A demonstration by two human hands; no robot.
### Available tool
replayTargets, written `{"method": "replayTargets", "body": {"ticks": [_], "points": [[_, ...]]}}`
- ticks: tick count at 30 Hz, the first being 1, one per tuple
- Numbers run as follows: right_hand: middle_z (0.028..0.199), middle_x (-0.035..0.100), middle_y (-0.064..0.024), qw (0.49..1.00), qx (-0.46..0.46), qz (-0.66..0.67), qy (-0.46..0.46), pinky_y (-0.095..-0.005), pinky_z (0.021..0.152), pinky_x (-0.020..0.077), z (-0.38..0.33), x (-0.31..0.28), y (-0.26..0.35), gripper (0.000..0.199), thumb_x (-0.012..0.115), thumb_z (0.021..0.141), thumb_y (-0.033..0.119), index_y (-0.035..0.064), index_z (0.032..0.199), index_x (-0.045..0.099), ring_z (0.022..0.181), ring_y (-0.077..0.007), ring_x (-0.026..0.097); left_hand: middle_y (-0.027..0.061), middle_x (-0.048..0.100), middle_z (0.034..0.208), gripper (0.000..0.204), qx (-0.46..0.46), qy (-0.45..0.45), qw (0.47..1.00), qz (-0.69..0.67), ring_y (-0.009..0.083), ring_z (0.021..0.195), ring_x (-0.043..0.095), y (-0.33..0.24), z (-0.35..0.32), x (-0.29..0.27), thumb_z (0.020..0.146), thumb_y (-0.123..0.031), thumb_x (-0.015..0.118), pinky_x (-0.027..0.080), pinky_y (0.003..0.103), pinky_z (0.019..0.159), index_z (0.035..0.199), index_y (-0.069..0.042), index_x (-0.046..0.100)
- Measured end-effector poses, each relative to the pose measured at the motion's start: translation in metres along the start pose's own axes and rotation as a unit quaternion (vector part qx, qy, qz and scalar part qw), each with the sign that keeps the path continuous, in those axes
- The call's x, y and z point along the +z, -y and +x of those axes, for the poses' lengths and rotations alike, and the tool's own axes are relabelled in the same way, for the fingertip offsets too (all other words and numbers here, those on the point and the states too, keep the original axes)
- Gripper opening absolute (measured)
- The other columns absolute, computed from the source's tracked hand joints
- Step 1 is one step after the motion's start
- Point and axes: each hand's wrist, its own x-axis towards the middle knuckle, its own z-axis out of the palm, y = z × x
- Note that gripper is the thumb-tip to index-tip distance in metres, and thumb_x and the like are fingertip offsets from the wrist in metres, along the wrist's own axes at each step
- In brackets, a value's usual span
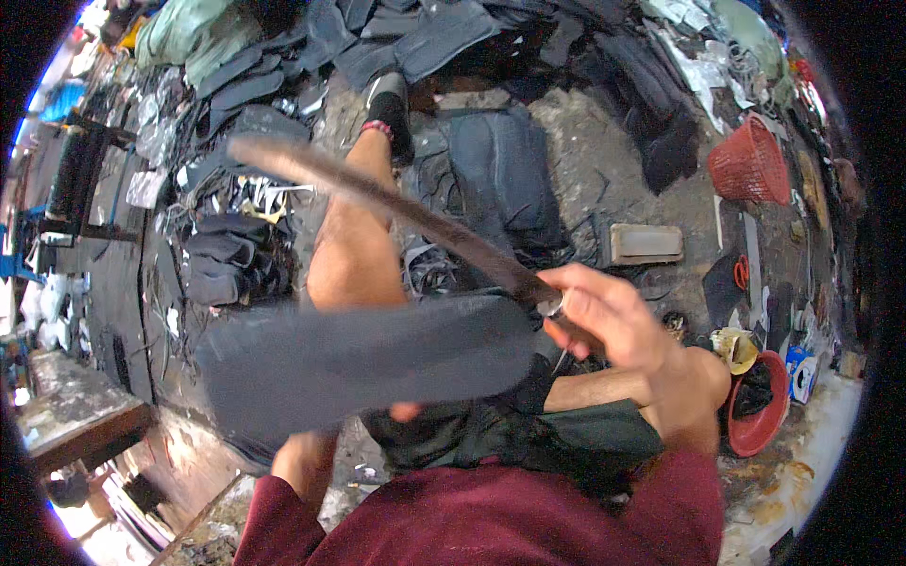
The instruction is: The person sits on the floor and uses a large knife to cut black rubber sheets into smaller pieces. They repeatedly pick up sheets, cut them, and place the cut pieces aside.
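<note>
A long dark piece (368,363), flat and rounded at one end like a shoe sole, lies across my lap, blurred by motion. My left hand (304,457) holds it from beneath; most of that hand is hidden behind the piece, with one fingertip showing at its near edge. My right hand (609,316) is closed round the near end of a long brown bar-like tool (406,208), which slants up to the far left above the piece. A pale bit shows at the tool's end by my fingers; its exact kind I cannot make out.
Stacked dark pieces (236,255) lie left of my outstretched leg, and more dark sheets (434,42) are heaped at the far side. Right of me are a pale block (646,244), a red basket (750,162), red-handled scissors (741,273) and a red basin (758,434). A wooden bench (90,429) stands left.
</note>
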Motion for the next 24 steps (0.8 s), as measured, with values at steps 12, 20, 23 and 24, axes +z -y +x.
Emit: {"method": "replayTargets", "body": {"ticks": [12, 20, 23, 24], "points": [[0.094, 0.064, -0.0087, 0.862, -0.273, -0.101, -0.415, -0.0281, 0.066, 0.0476, -0.063, 0.066, -0.117, 0.042, 0.046, 0.102, 0.012, -0.0014, 0.141, 0.047, 0.071, -0.015, 0.055, 0.0049, 0.066, 0.102, 0.031, 0.153, -0.116, 0.981, -0.006, 0.0172, 0.093, 0.067, 0.062, 0.076, 0.113, 0.088, -0.012, 0.072, 0.057, 0.031, 0.084, 0.115, -0.004, 0.057], [0.086, 0.063, -0.0155, 0.808, -0.284, -0.248, -0.452, -0.0384, 0.066, 0.05, -0.102, 0.083, -0.196, 0.035, 0.057, 0.091, 0.008, 0.003, 0.126, 0.062, 0.073, -0.0303, 0.061, 0.0064, 0.068, 0.104, 0.033, 0.132, -0.148, 0.98, -0.015, 0.0187, 0.094, 0.067, 0.074, 0.074, 0.107, 0.091, -0.017, 0.07, 0.057, 0.032, 0.085, 0.118, -0.003, 0.057], [0.086, 0.063, -0.0157, 0.8, -0.296, -0.251, -0.459, -0.0389, 0.066, 0.0502, -0.1, 0.085, -0.199, 0.036, 0.057, 0.091, 0.007, 0.0041, 0.126, 0.062, 0.073, -0.0314, 0.061, 0.0062, 0.067, 0.103, 0.03, 0.129, -0.156, 0.979, -0.012, 0.017, 0.093, 0.067, 0.075, 0.072, 0.117, 0.09, -0.015, 0.07, 0.057, 0.03, 0.084, 0.114, -0.003, 0.057], [0.086, 0.063, -0.0157, 0.793, -0.291, -0.261, -0.468, -0.0391, 0.066, 0.0502, -0.096, 0.085, -0.196, 0.036, 0.057, 0.091, 0.007, 0.0046, 0.126, 0.062, 0.073, -0.0318, 0.061, 0.0062, 0.066, 0.103, 0.029, 0.128, -0.155, 0.979, -0.015, 0.0166, 0.094, 0.067, 0.075, 0.071, 0.119, 0.09, -0.015, 0.07, 0.057, 0.03, 0.084, 0.113, -0.003, 0.057]]}}
